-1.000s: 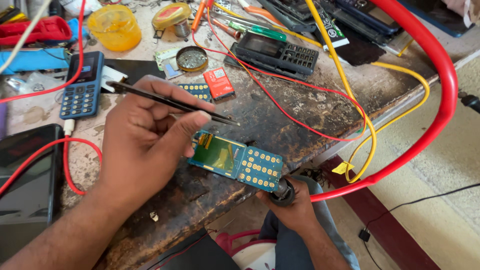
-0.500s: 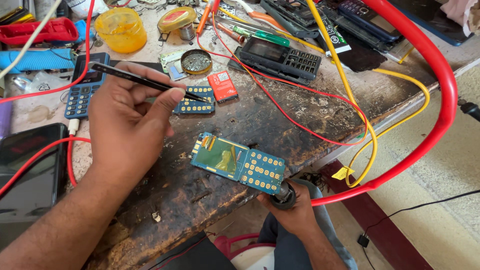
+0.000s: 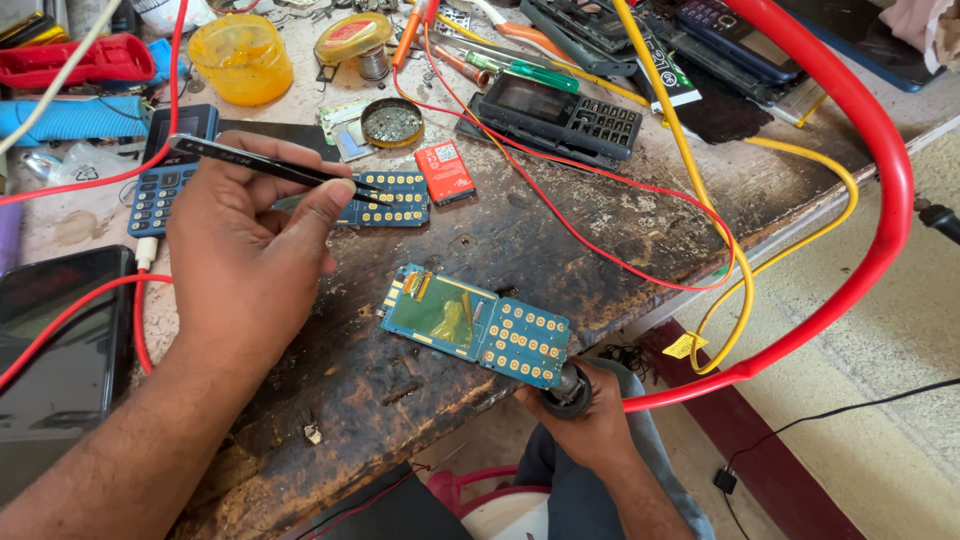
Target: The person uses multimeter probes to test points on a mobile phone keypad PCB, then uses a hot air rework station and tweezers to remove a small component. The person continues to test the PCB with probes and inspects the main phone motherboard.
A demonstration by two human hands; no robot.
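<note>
Tweezers, thin and black, sit pinched between thumb and fingers of the left hand, raised above the workbench with their tips toward a loose blue keypad board; the grip looks like a ready hold for fine picking. The right hand is curled shut around the dark handle of a tool below the near edge, fed by a thick red hose; its nozzle appears to meet the phone circuit board, which lies flat, contacts up, just inside that near edge. Toward the far edge lie an open black phone casing, a small red battery, a round tin and a yellow tub. Thin red and yellow wires trail across the bench beyond the board.
</note>
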